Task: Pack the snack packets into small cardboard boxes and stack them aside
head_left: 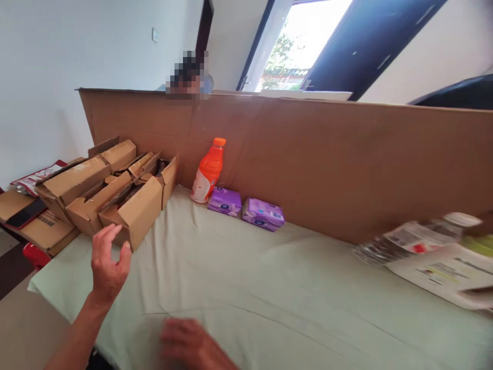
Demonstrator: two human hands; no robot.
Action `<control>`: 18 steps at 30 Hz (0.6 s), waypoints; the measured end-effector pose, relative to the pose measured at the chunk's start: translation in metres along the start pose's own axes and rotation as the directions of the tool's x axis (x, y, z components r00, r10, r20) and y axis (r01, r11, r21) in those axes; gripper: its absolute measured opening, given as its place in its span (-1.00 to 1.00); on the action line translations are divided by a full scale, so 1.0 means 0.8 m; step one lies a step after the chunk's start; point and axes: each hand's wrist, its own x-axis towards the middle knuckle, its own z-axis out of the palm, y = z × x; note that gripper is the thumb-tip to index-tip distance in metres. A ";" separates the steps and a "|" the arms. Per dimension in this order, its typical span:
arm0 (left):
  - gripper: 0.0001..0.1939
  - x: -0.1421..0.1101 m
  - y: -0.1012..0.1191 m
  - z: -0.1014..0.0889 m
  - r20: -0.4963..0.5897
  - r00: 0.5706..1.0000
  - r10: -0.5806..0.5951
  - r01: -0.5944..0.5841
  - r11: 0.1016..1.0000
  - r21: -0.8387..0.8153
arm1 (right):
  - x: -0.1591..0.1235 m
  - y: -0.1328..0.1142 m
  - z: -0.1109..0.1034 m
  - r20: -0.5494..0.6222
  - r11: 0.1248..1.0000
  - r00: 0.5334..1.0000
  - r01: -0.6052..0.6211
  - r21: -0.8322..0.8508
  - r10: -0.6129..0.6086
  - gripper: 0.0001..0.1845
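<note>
My left hand (108,259) is raised above the pale green tablecloth (269,288), fingers curled loosely apart, holding nothing, just in front of a stack of small cardboard boxes (115,190). My right hand (192,341) lies low near the front edge of the table, blurred by motion, so its fingers do not show clearly. An orange drink bottle (208,172) stands upright against the cardboard wall (327,149), with two purple packets (246,208) lying beside it.
A blurred clear plastic bottle (416,237) lies on its side over printed papers (442,272) at the right. A phone (25,213) rests on a flat carton at the far left. Another person is partly visible behind the cardboard wall.
</note>
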 end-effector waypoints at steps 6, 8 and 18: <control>-0.40 0.043 -0.023 0.022 0.052 0.998 -0.030 0.027 0.998 0.054 | 0.174 0.049 -0.174 -0.305 0.988 0.952 -0.051 -0.145 0.005 -0.61; -0.37 0.044 -0.029 0.025 0.091 0.995 -0.027 0.020 0.997 0.077 | 0.246 0.065 -0.199 -0.321 0.972 0.946 -0.101 -0.213 0.028 -0.58; -0.54 0.103 -0.047 0.005 0.423 0.900 0.108 -0.135 0.990 0.035 | 0.271 0.078 -0.235 -0.118 0.925 0.992 -0.007 -0.380 -0.041 -0.62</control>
